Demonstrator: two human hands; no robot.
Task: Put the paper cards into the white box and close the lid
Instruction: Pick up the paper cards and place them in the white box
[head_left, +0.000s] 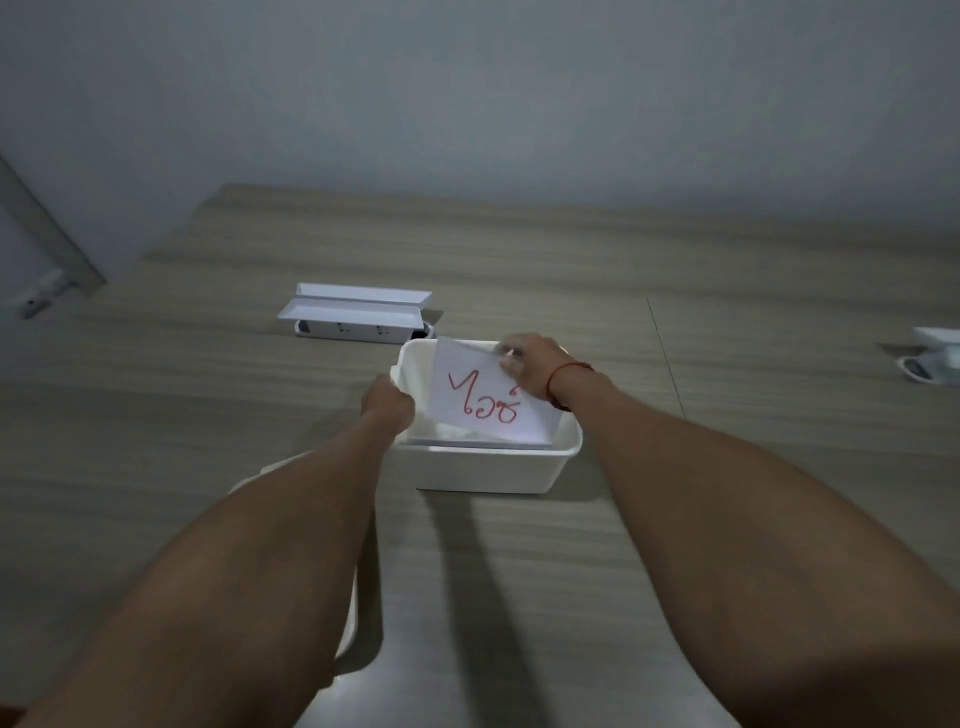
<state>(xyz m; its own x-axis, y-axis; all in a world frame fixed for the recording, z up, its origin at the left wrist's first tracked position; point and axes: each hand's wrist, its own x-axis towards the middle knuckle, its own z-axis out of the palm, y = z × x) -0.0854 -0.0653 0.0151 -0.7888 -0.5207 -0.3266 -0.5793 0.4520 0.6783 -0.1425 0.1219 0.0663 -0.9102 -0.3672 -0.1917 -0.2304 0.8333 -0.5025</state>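
Forearms reach over wood table (727, 260). Left hand (388, 404) clenched on near-left rim of white box (488, 470); right hand (530, 370) pinches far edge of paper card (483, 397), tilted, near edge already inside. Best: steady box, lower card flat, release. Lid apparently near left, partly hidden.

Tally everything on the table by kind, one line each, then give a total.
White box: 1
Paper card with red writing, held in the box by the left hand and right hand: 1
White power strip: 1
Unclear white item at the right edge: 1
Total: 4
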